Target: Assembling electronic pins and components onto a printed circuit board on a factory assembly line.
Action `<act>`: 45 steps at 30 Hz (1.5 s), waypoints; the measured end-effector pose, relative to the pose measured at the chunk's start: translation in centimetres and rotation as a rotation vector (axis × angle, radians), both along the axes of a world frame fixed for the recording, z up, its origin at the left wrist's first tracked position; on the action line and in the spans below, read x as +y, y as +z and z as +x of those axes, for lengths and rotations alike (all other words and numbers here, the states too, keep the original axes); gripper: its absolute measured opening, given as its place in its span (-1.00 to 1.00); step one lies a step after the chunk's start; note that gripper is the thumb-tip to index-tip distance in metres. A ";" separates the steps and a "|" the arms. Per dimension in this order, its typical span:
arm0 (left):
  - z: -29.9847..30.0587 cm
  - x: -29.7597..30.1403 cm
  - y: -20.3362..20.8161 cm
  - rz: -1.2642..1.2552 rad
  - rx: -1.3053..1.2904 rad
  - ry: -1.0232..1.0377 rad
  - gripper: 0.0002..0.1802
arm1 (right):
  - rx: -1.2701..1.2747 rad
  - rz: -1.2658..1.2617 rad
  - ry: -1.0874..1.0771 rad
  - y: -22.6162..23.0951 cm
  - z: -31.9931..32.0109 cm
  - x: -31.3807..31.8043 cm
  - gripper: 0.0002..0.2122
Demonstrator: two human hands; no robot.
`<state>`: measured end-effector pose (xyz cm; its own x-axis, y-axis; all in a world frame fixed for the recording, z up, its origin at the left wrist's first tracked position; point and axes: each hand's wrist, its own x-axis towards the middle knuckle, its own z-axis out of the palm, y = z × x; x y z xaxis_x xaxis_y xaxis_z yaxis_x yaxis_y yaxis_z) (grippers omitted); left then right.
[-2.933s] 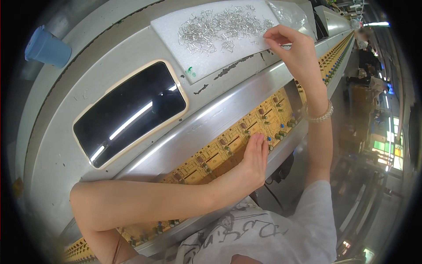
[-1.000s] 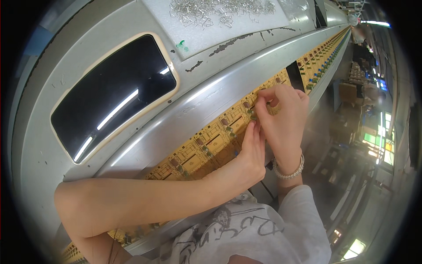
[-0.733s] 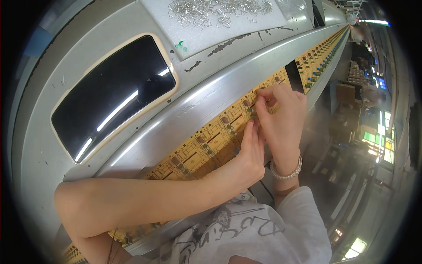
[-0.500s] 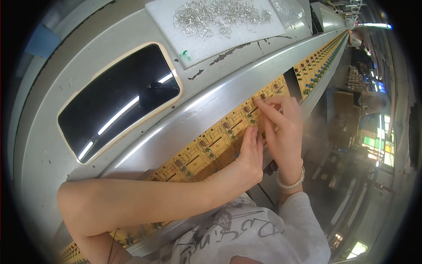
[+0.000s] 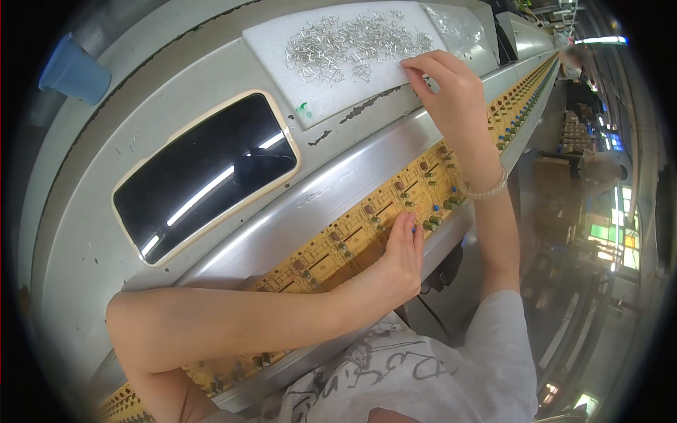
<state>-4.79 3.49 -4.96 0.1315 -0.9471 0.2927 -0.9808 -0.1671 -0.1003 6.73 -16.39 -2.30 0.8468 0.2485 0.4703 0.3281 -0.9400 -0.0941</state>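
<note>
A long run of yellow circuit boards [image 5: 321,263], fitted with small components, lies in a metal track that crosses in front of me. Over the board's middle is my left hand [image 5: 402,259], its fingers pressed together with the tips down among the green and blue components; what they hold, if anything, is hidden. My right hand [image 5: 455,92] reaches to the right edge of a white foam pad [image 5: 271,39], thumb and forefinger pinched together. Anything between those fingertips is too small to make out. Many small bent wire pieces [image 5: 352,44] lie heaped on the pad.
A phone-shaped black glossy panel with a cream rim [image 5: 208,180] lies on the grey metal bench left of the pad. A blue cup [image 5: 76,70] stands at the far left. Clear plastic film [image 5: 462,32] sits beside the pad. Further boards [image 5: 525,95] run away to the far right.
My right hand has left the board and moved up to the foam pad's edge. The left hand stays at the board. The view has shifted slightly, showing more of the blue cup.
</note>
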 end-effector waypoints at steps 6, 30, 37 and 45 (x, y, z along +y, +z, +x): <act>-0.1 0.5 0.2 -0.009 0.064 0.009 -0.37 | -0.131 -0.284 0.224 1.7 0.9 0.4 -0.92; 0.6 0.8 0.5 0.058 0.124 -0.007 -0.38 | 0.395 0.639 -0.173 2.5 -8.4 2.0 -0.91; 0.4 0.7 0.5 0.049 0.131 0.025 -0.36 | 0.440 0.519 -0.265 1.1 -11.6 2.9 -0.89; 0.8 0.8 0.9 0.085 0.139 -0.003 -0.36 | 0.428 0.430 -0.299 0.4 -11.4 3.0 -0.90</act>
<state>-4.01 4.26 -4.07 0.1625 -0.9681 0.1908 -0.9867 -0.1611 0.0228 -4.68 -13.41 -1.91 0.9836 -0.1601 0.0826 -0.0901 -0.8344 -0.5438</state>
